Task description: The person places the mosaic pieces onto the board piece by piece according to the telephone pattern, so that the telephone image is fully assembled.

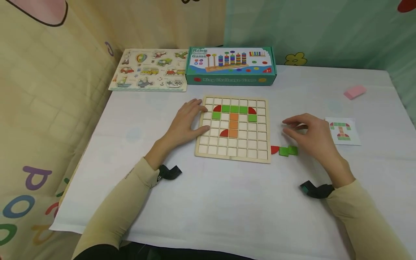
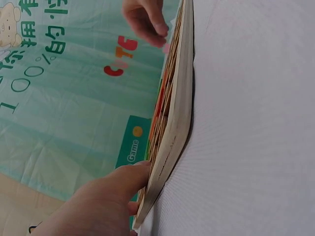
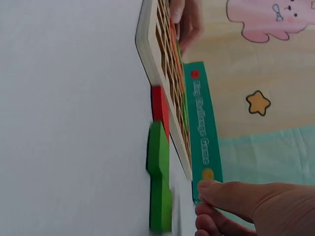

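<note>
My left hand (image 1: 186,121) rests at the left edge of a wooden grid board (image 1: 264,159), thumb and fingers spread along the rim. On the board, a row of green squares (image 1: 234,109) lies between two red quarter-round pieces (image 1: 252,110), with another green square under each end. Orange squares (image 1: 233,124) run down the middle column, and a red quarter-round (image 1: 224,133) sits left of the lowest one. My right hand (image 1: 312,135) hovers right of the board, fingers loosely bent, with nothing visible in them. Near it lie a loose red quarter-round (image 3: 159,108) and two green squares (image 3: 158,152).
A pattern card (image 1: 344,139) lies beyond my right hand, with a pink block (image 1: 355,92) farther back. Behind the board stand a green Ring Challenge Game box (image 1: 230,80) and a picture puzzle board (image 1: 147,86). Curtains hang along the table's back and left.
</note>
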Demonstrator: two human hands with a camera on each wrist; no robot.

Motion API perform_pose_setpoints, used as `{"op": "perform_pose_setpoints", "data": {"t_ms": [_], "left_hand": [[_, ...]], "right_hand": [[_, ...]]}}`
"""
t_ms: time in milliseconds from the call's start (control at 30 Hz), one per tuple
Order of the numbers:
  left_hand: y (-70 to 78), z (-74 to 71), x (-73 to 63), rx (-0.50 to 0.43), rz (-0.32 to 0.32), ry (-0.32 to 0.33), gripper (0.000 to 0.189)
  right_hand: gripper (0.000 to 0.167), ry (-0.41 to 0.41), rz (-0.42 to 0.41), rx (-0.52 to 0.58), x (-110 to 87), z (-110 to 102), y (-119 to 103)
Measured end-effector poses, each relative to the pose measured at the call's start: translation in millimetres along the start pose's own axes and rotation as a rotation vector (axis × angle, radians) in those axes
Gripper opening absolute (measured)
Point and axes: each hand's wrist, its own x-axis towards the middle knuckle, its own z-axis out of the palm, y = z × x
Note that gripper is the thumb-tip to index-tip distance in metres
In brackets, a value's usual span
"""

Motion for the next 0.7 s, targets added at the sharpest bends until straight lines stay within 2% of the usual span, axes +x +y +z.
{"op": "perform_pose_setpoints", "data": {"t_ms": [167, 300, 467, 700], "left_hand": [[-0.2, 0.2, -2.8, 0.004, -0.004, 0.005, 0.056], [0.9, -1.4, 2.5, 0.005, 0.016, 0.008, 0.057], [1.7, -4.9, 5.0, 0.015, 0.005, 0.002, 0.057], [-0.9, -1.7, 1.6, 0.007, -0.011, -0.013, 0.057]], "right_hand": [[0.037, -0.043, 0.059, -0.086, -18.1, -23.6, 28.0], [0.039, -0.049, 0.026, -0.097, -25.9, -33.9, 37.5], [0.038, -0.044, -0.029, -0.056, -26.9, -33.0, 37.0], [0.03, -0.034, 0.001, 0.002, -26.5, -21.4, 40.9]]}}
